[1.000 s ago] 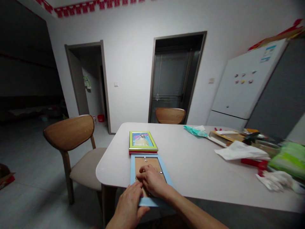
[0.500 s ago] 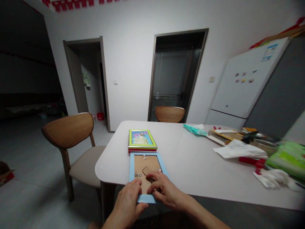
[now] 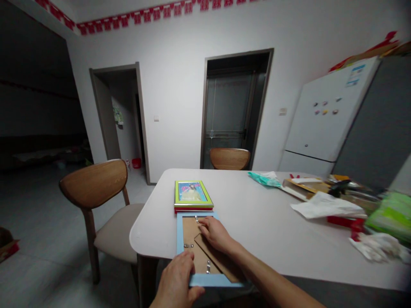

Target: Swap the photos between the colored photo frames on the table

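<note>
A light-blue picture frame [image 3: 180, 231] lies face down at the table's near edge, its brown backing board [image 3: 189, 231] showing. Small metal clips are on the board, among them a left clip [image 3: 188, 246] and a lower clip [image 3: 208, 266]. A brown stand leg [image 3: 213, 252] slants across the board to the lower right. My left hand [image 3: 180, 273] grips the frame's lower left corner, thumb on the near border. My right hand [image 3: 215, 233] reaches over the leg, its fingertips pinched at the top clip [image 3: 196, 219]. The frame's right side is partly hidden under that hand and forearm.
Just beyond, a green-edged framed picture [image 3: 192, 193] rests on a red-edged one. Packaging, a white paper [image 3: 327, 205], a white glove-like cloth [image 3: 379, 246] and a green bag [image 3: 390, 216] crowd the table's right. Wooden chairs stand left [image 3: 96, 184] and behind [image 3: 229, 159].
My right hand has moved from the lower middle of the backing up to the top clip, uncovering the lower clip. My left hand stays at the corner. The view has tilted up slightly.
</note>
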`<state>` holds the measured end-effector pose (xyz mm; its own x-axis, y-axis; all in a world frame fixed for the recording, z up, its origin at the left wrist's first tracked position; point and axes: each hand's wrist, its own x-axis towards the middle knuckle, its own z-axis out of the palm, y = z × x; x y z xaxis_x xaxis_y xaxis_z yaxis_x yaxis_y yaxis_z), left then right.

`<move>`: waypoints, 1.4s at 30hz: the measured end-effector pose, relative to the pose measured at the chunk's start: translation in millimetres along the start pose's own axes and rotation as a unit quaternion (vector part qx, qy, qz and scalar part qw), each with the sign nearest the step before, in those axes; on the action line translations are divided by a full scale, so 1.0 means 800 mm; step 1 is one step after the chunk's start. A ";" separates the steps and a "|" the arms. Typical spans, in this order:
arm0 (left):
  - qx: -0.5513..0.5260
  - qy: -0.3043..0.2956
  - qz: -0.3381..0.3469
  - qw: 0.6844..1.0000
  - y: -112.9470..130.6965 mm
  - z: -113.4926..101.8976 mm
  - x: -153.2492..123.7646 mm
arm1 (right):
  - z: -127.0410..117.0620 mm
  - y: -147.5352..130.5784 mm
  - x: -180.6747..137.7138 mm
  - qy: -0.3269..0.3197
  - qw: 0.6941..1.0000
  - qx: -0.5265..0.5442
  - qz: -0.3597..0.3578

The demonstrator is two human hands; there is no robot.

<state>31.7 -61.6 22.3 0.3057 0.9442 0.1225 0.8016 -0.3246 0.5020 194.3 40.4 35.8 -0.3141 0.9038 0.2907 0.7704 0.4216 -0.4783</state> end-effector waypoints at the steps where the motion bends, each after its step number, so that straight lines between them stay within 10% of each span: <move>1: -0.001 -0.001 0.001 1.000 0.000 0.000 0.000 | 0.006 0.004 0.012 0.002 1.000 -0.010 0.011; 24: -0.022 0.005 -0.018 1.000 0.011 0.003 -0.002 | 0.045 0.021 0.071 0.031 0.987 -0.044 0.153; 34: 0.018 -0.049 -0.020 0.998 0.021 -0.003 0.007 | 0.008 0.013 0.053 0.054 0.987 0.041 0.143; 42: 0.001 -0.060 0.059 0.996 0.033 0.020 0.022 | -0.041 0.072 -0.023 0.099 0.978 0.109 0.145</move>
<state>66.4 -54.6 23.9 0.4579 0.8857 0.0768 0.7569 -0.4337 0.4890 262.2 45.3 29.9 0.0305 0.9645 0.2622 0.6684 0.1753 -0.7229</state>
